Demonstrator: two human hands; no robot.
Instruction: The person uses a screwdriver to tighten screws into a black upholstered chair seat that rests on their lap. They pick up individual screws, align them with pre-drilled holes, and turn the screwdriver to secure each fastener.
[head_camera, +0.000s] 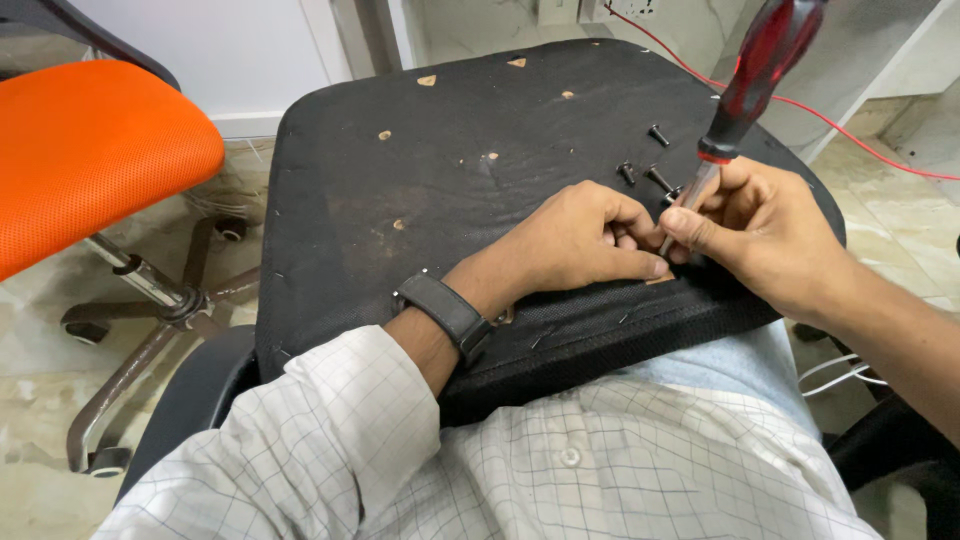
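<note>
- An orange chair (85, 150) stands far left on the tiled floor (40, 340), its brown wheeled base (150, 320) beside your knee.
- A black seat pad (440, 170) lies upside down across your lap, with small tan patches showing through its fabric.
- Your left hand (580, 240), with a dark watch (447, 312) on the wrist, rests curled on the pad near its front edge, fingertips pinched at the screwdriver's tip; what they grip is hidden.
- Your right hand (750, 230) touches the left one and pinches the metal shaft of the screwdriver (745, 90) between thumb and fingers.
- The screwdriver stands tilted, its red and black handle leaning up and to the right, its tip down on the pad between your hands.
- Several black bolts (657, 134) lie loose on the pad just beyond your hands.
- A red wire (860, 130) runs across the floor at right.
</note>
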